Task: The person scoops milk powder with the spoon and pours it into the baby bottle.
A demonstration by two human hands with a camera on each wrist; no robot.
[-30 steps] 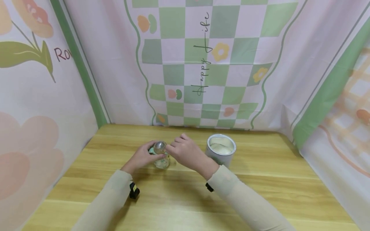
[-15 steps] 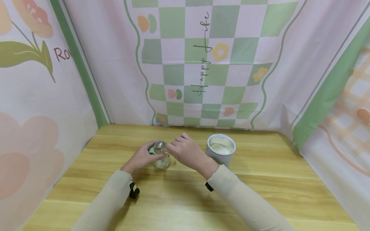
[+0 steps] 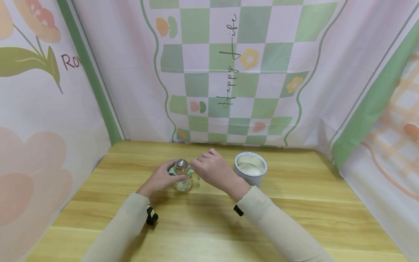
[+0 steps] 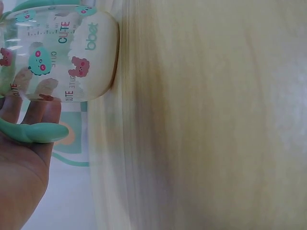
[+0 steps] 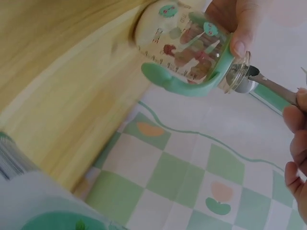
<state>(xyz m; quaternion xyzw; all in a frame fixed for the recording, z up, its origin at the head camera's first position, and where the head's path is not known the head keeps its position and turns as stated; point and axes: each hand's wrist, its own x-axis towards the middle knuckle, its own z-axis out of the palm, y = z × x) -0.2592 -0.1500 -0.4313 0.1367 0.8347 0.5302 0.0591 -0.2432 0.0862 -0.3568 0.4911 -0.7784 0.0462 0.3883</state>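
Note:
A clear baby bottle [image 3: 183,185] with green handles and printed cartoon figures stands upright on the table. My left hand [image 3: 162,177] grips it near the neck, thumb in front and fingers behind. In the left wrist view, pale powder [image 4: 101,60] lies in the bottle's base. My right hand [image 3: 214,170] pinches the handle of a metal spoon [image 5: 276,87]. The spoon's bowl is at the open mouth of the bottle, its rounded back facing up in the head view. Whether powder is left in the bowl is hidden.
A white can [image 3: 249,179], open at the top and holding pale powder [image 3: 250,168], stands right of my right hand. The wooden table [image 3: 196,233] meets a checked curtain [image 3: 226,123] at its back edge.
My right hand has risen slightly and moved a little to the right, and the spoon's bowl has lifted slightly at the bottle's mouth. The left hand and the bottle have stayed in place.

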